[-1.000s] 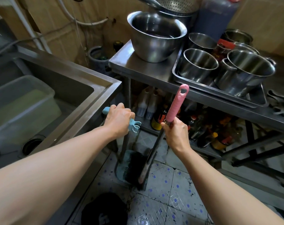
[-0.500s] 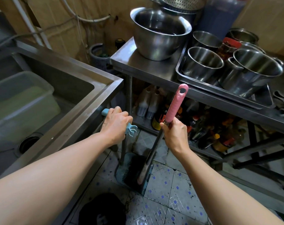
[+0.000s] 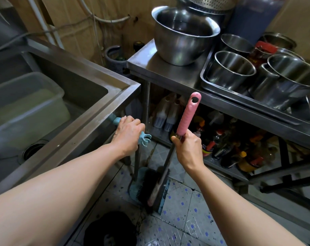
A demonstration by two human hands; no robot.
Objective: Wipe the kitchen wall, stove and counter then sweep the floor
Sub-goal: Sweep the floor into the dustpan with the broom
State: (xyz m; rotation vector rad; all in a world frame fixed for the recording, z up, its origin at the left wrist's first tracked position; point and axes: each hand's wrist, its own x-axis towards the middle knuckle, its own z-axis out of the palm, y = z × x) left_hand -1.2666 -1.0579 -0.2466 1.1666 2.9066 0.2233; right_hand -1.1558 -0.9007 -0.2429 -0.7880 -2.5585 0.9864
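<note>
Right hand [image 3: 188,150] fingers curled round broom [image 3: 168,157] shaft, ribbed pink grip above them. Left hand [image 3: 128,134] fingers wrapped round blue plastic dustpan handle [image 3: 143,137]; black bristles below.

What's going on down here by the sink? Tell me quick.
A person stands between the steel sink and the steel prep table, getting sweeping tools. The right hand grips the pink-handled broom just below the pink grip; its dark bristles sit on the tiled floor. The left hand grips the light-blue handle of the long-handled dustpan, whose pan stands on the floor against the bristles. No sweeping is under way yet.
</note>
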